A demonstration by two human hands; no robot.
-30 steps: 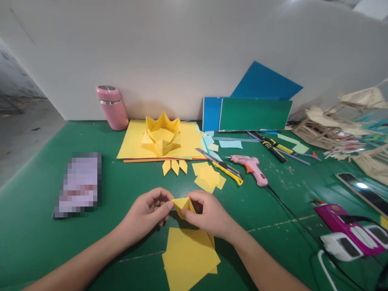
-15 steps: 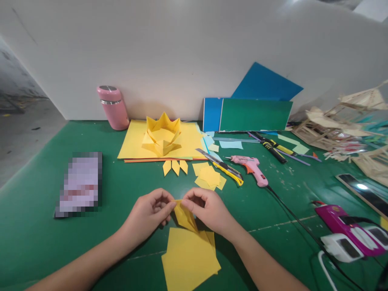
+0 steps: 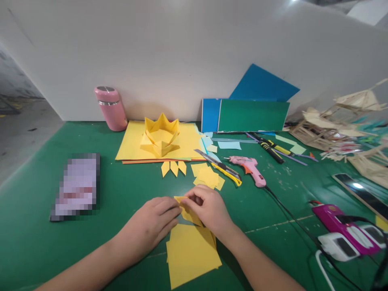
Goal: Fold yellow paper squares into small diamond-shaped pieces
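Between my hands is a small folded piece of yellow paper (image 3: 191, 216), tilted up at the far side of a loose stack of yellow paper squares (image 3: 194, 252). My right hand (image 3: 212, 206) pinches its upper right edge between thumb and fingers. My left hand (image 3: 153, 220) is turned back up, its fingers pressed together and closed at the paper's left edge; the thumb is hidden beneath. Beyond the hands lie three small folded yellow pieces (image 3: 173, 169) in a row and several yellow paper scraps (image 3: 208, 177).
A yellow folded-paper crown-like bowl (image 3: 160, 139) sits on large yellow sheets (image 3: 129, 141). To the right lie a yellow utility knife (image 3: 226, 171), a pink glue gun (image 3: 248, 167) with cord, and a purple power strip (image 3: 339, 224). A pink flask (image 3: 112, 111) stands at back left.
My left hand has rolled over from a thumb-and-finger pinch to back up, fingers across the paper's left edge. The right hand keeps its pinch. The stack's top square has shifted slightly.
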